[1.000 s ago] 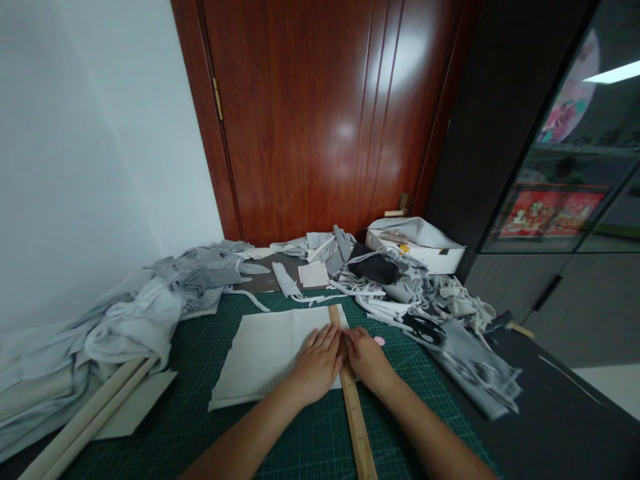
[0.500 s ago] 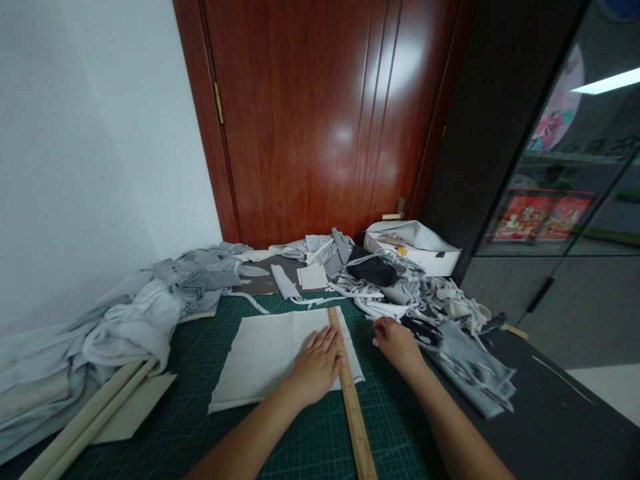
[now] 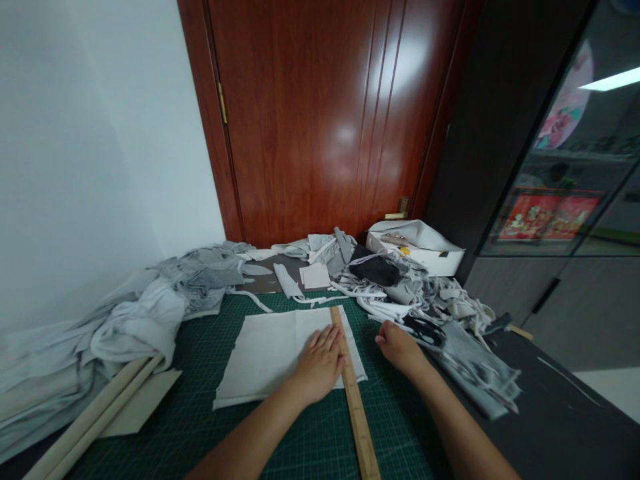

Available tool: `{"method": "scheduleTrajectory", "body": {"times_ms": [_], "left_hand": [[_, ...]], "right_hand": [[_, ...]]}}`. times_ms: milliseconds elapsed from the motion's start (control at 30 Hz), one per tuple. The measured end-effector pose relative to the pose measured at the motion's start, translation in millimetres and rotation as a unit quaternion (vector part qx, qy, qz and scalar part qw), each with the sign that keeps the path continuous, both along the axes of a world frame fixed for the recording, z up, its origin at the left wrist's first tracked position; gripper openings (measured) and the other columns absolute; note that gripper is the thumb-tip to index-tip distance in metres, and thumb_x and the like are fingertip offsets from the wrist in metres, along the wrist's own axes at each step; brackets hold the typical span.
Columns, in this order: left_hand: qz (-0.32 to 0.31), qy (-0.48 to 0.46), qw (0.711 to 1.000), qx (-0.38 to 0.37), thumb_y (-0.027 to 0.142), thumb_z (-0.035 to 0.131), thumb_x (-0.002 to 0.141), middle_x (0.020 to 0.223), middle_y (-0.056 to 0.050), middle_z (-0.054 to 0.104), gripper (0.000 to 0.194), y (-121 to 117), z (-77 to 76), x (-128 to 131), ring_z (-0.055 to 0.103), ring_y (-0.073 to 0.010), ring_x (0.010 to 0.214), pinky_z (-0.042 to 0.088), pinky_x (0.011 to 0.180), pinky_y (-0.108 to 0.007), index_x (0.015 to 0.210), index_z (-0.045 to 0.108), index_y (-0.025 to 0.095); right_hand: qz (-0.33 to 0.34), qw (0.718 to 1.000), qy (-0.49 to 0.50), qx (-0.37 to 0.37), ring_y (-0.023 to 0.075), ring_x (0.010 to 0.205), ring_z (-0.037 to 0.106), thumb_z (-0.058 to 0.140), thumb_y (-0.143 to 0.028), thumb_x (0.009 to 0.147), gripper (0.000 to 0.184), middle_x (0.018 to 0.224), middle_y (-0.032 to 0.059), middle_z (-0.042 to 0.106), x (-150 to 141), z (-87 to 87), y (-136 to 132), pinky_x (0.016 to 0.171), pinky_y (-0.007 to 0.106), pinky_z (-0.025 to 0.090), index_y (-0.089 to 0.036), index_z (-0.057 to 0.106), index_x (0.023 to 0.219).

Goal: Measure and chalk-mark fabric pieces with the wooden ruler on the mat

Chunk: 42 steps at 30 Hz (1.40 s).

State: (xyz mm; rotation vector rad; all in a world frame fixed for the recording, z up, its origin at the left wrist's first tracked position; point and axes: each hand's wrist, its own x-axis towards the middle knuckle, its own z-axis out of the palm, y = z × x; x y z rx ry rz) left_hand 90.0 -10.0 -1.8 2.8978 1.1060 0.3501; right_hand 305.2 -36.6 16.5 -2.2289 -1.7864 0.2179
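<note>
My left hand lies flat, fingers stretched out, on a piece of white cloth and against a wooden ruler. The ruler runs lengthwise over the cloth's right part and onto the green cutting mat. Right of the cloth, my right hand is closed above the mat, apart from the ruler. Its curled fingers hide whatever they may hold. Just beyond it lie black scissors-like handles beside a folded grey cloth.
Piled grey cloth, two long rolls and a flat card lie left. Tangled fabric strips, a black cloth and a white box sit at back right. Behind stands a wooden door.
The view has shifted slightly, so everything sits a little further right. My right hand's fingers have curled in more. My left hand stays on the cloth and ruler.
</note>
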Motion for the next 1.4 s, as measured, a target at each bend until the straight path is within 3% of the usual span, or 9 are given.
{"method": "scheduleTrajectory", "body": {"times_ms": [200, 367, 467, 533, 733, 967, 1167, 1400], "left_hand": [[-0.007, -0.022, 1.0, 0.017, 0.036, 0.033, 0.097, 0.15, -0.014, 0.033, 0.053, 1.0, -6.1, -1.0, 0.026, -0.0249, 0.14, 0.021, 0.114, -0.046, 0.144, 0.031, 0.012], [-0.003, -0.029, 1.0, 0.008, 0.034, 0.034, 0.096, 0.149, -0.015, 0.034, 0.052, -0.6, -3.4, 0.1, 0.028, -0.0257, 0.14, 0.022, 0.114, -0.046, 0.143, 0.033, 0.011], [0.004, -0.022, 1.0, -0.005, 0.033, 0.036, 0.096, 0.149, -0.015, 0.035, 0.052, -2.7, 2.1, 1.6, 0.028, -0.0264, 0.139, 0.022, 0.114, -0.047, 0.142, 0.035, 0.01], [0.01, -0.017, 1.0, -0.011, 0.033, 0.036, 0.095, 0.149, -0.015, 0.035, 0.052, -3.9, 4.7, 2.5, 0.029, -0.0266, 0.139, 0.022, 0.114, -0.047, 0.141, 0.036, 0.009], [0.011, -0.02, 1.0, -0.014, 0.033, 0.033, 0.096, 0.15, -0.016, 0.033, 0.053, -5.2, 3.0, 2.6, 0.026, -0.0276, 0.14, 0.021, 0.114, -0.048, 0.142, 0.035, 0.006], [0.02, -0.019, 1.0, 0.012, 0.035, 0.026, 0.098, 0.15, -0.015, 0.034, 0.054, -4.0, -3.2, 2.8, 0.026, -0.0259, 0.14, 0.02, 0.114, -0.046, 0.143, 0.034, 0.007], [0.025, -0.006, 0.999, 0.02, 0.037, 0.025, 0.098, 0.151, -0.014, 0.032, 0.055, -3.0, -6.6, 3.3, 0.025, -0.0257, 0.14, 0.02, 0.115, -0.045, 0.143, 0.033, 0.007], [0.029, -0.005, 0.999, 0.011, 0.035, 0.027, 0.097, 0.15, -0.014, 0.033, 0.054, -3.7, -3.4, 4.2, 0.026, -0.0257, 0.14, 0.021, 0.114, -0.045, 0.143, 0.034, 0.006]], "right_hand": [[0.019, 0.99, 0.11, 0.086, 0.0187, 0.08, 0.063, 0.047, -0.018, 0.087, 0.007, 0.086, 0.0072, 0.066, -8.1, -14.5, 7.7, 0.071, 0.027, 0.043, -0.016, 0.054, 0.088], [0.037, 0.926, 0.354, 0.126, 0.0161, 0.06, 0.063, 0.046, -0.028, 0.086, 0.009, 0.072, 0.001, 0.062, -26.8, -14.8, 31.0, 0.052, 0.025, 0.048, -0.019, 0.047, 0.083], [0.004, 0.888, 0.436, 0.146, 0.0154, 0.064, 0.065, 0.049, -0.026, 0.084, 0.008, 0.071, 0.0001, 0.062, -41.7, -8.3, 56.8, 0.056, 0.025, 0.053, -0.02, 0.046, 0.08], [-0.015, 0.881, 0.45, 0.148, 0.0155, 0.066, 0.066, 0.048, -0.025, 0.084, 0.007, 0.072, 0.0007, 0.063, -50.5, -5.8, 73.4, 0.059, 0.025, 0.054, -0.019, 0.046, 0.081], [-0.044, 0.896, 0.416, 0.148, 0.0165, 0.065, 0.067, 0.044, -0.023, 0.086, 0.013, 0.074, 0.0047, 0.066, -59.3, -15.8, 93.6, 0.056, 0.025, 0.055, -0.015, 0.054, 0.089], [-0.04, 0.94, 0.321, 0.109, 0.0145, 0.058, 0.064, 0.049, -0.022, 0.086, 0.015, 0.071, 0.0048, 0.067, -51.8, -19.8, 101.4, 0.046, 0.019, 0.046, -0.014, 0.062, 0.086], [-0.039, 0.968, 0.231, 0.089, 0.0125, 0.054, 0.061, 0.053, -0.023, 0.085, 0.016, 0.071, 0.003, 0.068, -50.3, -15.8, 110.7, 0.055, 0.021, 0.043, -0.016, 0.066, 0.088], [-0.036, 0.982, 0.166, 0.079, 0.018, 0.081, 0.066, 0.055, -0.023, 0.085, 0.017, 0.084, 0.0079, 0.072, -49.6, -13.3, 114.9, 0.067, 0.023, 0.042, -0.014, 0.069, 0.09]]}}
